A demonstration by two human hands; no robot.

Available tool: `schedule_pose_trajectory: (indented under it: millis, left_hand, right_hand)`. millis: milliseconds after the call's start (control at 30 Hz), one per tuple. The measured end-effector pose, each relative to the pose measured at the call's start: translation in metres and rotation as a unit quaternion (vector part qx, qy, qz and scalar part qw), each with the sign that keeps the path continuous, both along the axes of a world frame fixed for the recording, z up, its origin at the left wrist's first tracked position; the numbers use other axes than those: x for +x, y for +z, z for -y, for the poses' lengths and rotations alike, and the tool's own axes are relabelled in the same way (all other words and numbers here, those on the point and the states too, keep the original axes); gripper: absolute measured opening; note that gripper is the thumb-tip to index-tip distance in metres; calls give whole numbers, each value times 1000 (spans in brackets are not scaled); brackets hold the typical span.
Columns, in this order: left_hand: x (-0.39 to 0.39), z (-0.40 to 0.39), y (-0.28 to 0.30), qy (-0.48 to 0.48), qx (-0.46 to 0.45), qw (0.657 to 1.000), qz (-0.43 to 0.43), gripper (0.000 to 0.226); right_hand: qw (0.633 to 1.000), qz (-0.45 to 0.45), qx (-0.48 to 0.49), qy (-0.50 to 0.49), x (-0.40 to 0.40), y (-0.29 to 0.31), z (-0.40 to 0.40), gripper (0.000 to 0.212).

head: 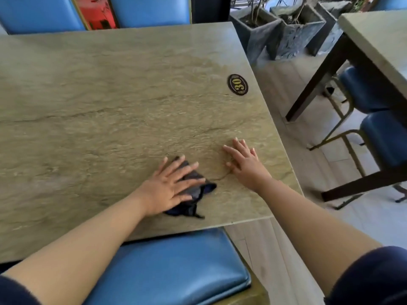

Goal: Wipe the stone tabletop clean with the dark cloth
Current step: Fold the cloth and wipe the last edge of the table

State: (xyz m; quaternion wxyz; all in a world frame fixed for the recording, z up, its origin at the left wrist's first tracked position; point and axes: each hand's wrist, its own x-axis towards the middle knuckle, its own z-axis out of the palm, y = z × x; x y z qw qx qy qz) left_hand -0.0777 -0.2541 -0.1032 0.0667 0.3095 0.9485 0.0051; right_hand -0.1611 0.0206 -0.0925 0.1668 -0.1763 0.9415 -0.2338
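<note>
Stone tabletop: left hand flattens dark cloth.

Stone tabletop: beige-green slab, veined, dark crack lines running across it left to right. Lying directly on it: dark cloth, crumpled, near the front edge toward the right corner, loose ends trailing toward the edge. Left hand flat on the cloth, fingers spread. Right hand palm-down on bare stone just beside the cloth, not touching it. Oval dark number plaque reading "30" sits near the right edge, well apart from both hands.
</note>
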Motion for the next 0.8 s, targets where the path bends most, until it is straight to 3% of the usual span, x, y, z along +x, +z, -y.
schedule_pose_trajectory:
  millis: [167, 267, 367, 433, 500, 567, 633, 800]
  left_hand:
    - [-30, -35, 4, 260, -21, 964, 48, 70]
    - [-30, -48, 11, 263, -19, 958, 114, 63]
    - [-26, -38, 23, 261, 93, 944, 177, 60]
    - [-21, -28, 27, 320, 146, 923, 155, 59]
    - [-10, -19, 27, 415, 112, 890, 151, 61]
    - [1, -12, 25, 473, 65, 856, 197, 66]
    - [8, -10, 23, 469, 44, 851, 232, 67]
    - [8, -14, 27, 492, 102, 828, 249, 58]
  right_hand:
    - [1000, -30, 9, 2, 3, -7, 0, 54]
    - [999, -11, -7, -34, 4, -1, 8, 50]
    - [996, -36, -35, -78, 14, 18, 29, 47]
    - [994, -86, -42, -46, 25, 28, 48, 46]
    - [995, -88, -38, 12, 33, 32, 69, 48]
    - [998, -36, 4, 55, 38, 27, 89, 57]
    - [995, 0, 68, 78, 41, 15, 102, 71]
    - [981, -63, 103, 149, 57, 0, 105, 79]
